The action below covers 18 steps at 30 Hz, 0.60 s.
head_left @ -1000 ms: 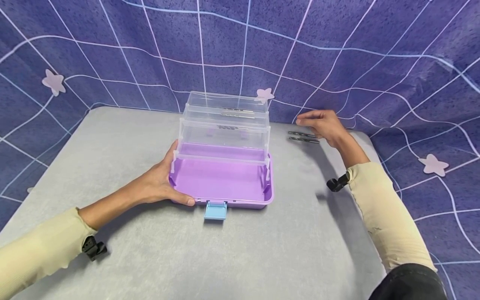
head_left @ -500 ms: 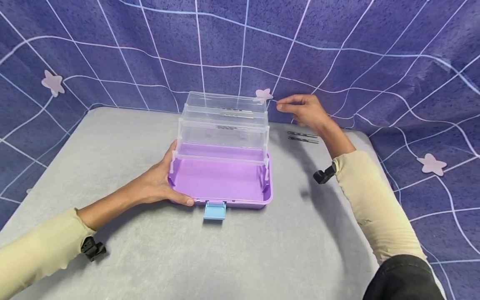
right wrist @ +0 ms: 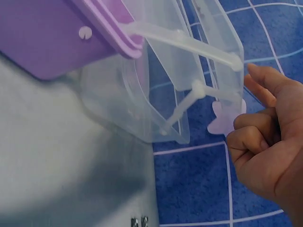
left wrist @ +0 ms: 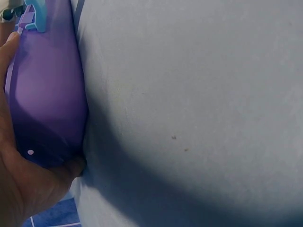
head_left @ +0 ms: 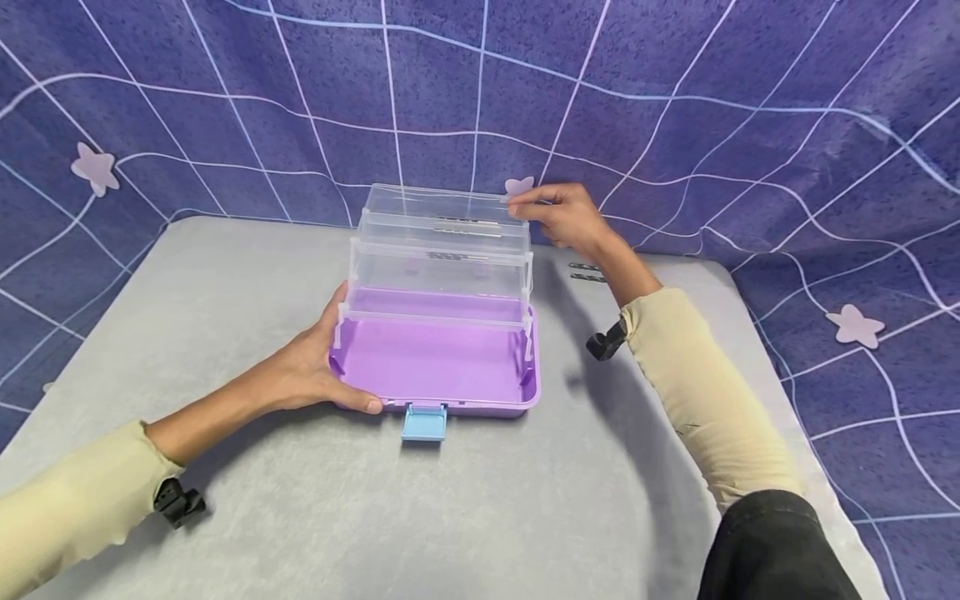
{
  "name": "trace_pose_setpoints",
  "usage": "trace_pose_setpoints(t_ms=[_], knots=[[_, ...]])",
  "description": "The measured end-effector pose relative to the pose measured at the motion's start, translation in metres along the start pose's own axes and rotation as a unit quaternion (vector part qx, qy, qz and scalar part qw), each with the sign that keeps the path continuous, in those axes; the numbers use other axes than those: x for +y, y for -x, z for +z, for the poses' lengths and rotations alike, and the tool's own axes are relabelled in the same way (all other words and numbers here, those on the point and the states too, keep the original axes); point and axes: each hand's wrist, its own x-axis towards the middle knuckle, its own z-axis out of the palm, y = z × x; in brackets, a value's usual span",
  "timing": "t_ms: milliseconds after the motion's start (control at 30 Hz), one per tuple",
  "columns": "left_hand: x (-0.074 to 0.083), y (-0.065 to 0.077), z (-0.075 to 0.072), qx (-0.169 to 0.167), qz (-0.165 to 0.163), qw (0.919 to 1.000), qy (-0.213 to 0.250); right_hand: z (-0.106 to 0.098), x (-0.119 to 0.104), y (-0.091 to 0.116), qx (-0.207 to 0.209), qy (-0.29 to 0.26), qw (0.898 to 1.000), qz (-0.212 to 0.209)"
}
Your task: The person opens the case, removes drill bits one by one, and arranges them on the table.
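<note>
A purple toolbox (head_left: 435, 358) with a light blue latch (head_left: 424, 423) stands open on the table, its clear stepped trays (head_left: 442, 279) raised at the back. Drill bits (head_left: 467, 234) lie in the upper trays. My left hand (head_left: 311, 362) grips the box's left end, thumb along the front rim. In the left wrist view, fingers wrap the box's lower corner. At the top tray's right end is my right hand (head_left: 566, 218), thumb and forefinger close together, other fingers curled. Whether something small is between its fingertips is hidden.
Two more drill bits (head_left: 587, 277) lie on the grey table (head_left: 480, 517) right of the box, partly covered by the right forearm. A purple cloth (head_left: 315, 92) with pale grid lines and stars hangs behind the table.
My right hand has moved left from above the loose drill bits to the top tray's right end. The left hand keeps its grip on the box.
</note>
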Motion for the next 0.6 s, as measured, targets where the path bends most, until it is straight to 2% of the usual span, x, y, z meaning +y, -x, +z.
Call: trace_pose_setpoints(t_ms=[300, 600], knots=[[0.0, 0.001, 0.0, 0.002, 0.004, 1.0, -0.003, 0.014, 0.001, -0.011, 0.013, 0.009, 1.0, 0.023], [0.001, 0.001, 0.001, 0.001, 0.009, 1.0, 0.0, 0.018, 0.005, -0.02, 0.005, 0.028, 0.997, 0.071]])
